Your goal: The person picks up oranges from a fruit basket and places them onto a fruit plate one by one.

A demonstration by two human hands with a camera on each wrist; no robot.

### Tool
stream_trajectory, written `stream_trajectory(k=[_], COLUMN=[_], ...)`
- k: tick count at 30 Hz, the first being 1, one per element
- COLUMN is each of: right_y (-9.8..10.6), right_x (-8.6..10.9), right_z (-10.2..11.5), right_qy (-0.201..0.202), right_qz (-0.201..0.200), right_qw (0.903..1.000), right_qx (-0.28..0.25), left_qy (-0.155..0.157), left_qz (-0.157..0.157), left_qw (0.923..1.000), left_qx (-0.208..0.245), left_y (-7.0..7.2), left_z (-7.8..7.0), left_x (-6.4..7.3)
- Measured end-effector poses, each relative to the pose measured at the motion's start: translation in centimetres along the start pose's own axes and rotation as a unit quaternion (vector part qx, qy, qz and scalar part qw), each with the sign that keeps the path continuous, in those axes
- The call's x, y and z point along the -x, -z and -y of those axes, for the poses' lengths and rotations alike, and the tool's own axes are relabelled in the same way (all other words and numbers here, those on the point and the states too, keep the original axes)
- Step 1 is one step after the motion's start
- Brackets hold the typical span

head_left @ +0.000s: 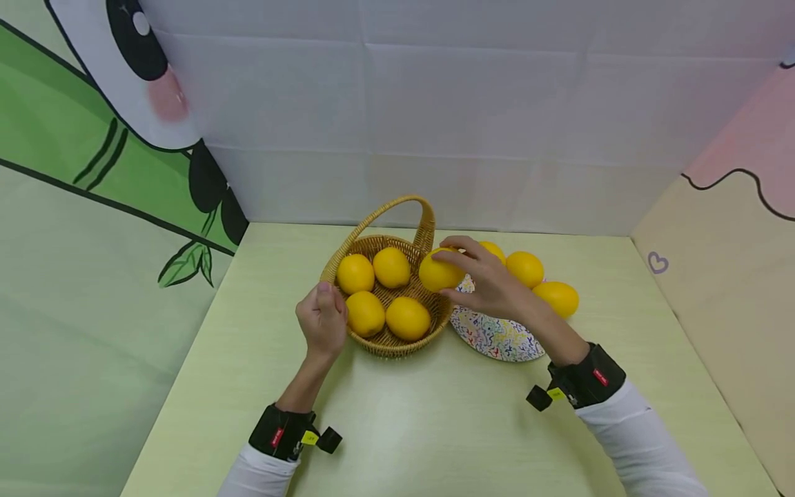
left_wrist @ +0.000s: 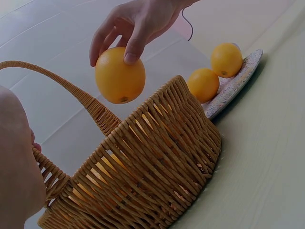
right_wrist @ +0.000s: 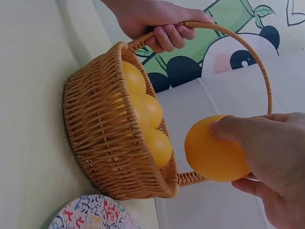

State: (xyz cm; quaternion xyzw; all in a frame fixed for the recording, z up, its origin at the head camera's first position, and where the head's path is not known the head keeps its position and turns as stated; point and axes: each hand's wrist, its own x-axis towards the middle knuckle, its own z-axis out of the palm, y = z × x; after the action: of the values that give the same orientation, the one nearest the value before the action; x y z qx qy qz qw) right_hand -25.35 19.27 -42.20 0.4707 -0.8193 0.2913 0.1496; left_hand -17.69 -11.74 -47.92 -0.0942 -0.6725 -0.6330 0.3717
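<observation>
My left hand (head_left: 323,319) grips the lower left end of the handle of a wicker basket (head_left: 388,351), fingers curled round it, as the right wrist view also shows. Inside the basket lie several yellow-orange oranges (head_left: 407,319). Above the basket's right rim, my right hand (head_left: 487,279) holds another orange (head_left: 439,270) between thumb and fingers. In the left wrist view this held orange (left_wrist: 119,76) hangs above the rim, apart from the basket. The palm side of the right hand is partly hidden.
Right of the basket, a plate with a colourful squiggle pattern (head_left: 497,338) bears more oranges (head_left: 557,298), partly hidden behind the right forearm. A pale table (head_left: 410,428) lies beneath, with a white backdrop (head_left: 459,110) behind and printed side panels.
</observation>
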Motion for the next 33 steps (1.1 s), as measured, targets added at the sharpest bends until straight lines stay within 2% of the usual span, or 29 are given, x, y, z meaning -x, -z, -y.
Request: stream_trajectory(k=[5, 11, 17, 21, 26, 33], right_y=[1.1, 2.2, 2.8, 2.6, 2.5, 2.5], right_x=[0.9, 2.1, 3.2, 3.7, 3.9, 3.7], right_z=[-0.5, -1.4, -2.2, -2.8, -3.2, -3.8], right_qy=[-0.02, -0.069, -0.109, -0.119, -0.125, -0.149], right_qz=[-0.016, -0.021, -0.008, -0.001, 0.01, 0.048], right_qw=[0.9997, 0.9974, 0.994, 0.9929, 0.9921, 0.9877], right_qx=[0.001, -0.006, -0.001, 0.002, 0.001, -0.007], left_qy=[-0.001, -0.002, -0.002, -0.001, 0.0, 0.001], left_qz=[-0.002, -0.002, -0.002, -0.002, -0.004, -0.004], left_qw=[1.0, 1.0, 1.0, 0.9999, 0.9999, 0.9999], left_qx=[-0.001, 0.005, 0.009, 0.013, 0.013, 0.014], left_y=[-0.1, -0.1, -0.1, 0.0, -0.1, -0.1], left_z=[0.1, 0.1, 0.1, 0.8, 0.8, 0.8], left_x=[0.0, 0.1, 0.1, 0.2, 0.2, 0.2])
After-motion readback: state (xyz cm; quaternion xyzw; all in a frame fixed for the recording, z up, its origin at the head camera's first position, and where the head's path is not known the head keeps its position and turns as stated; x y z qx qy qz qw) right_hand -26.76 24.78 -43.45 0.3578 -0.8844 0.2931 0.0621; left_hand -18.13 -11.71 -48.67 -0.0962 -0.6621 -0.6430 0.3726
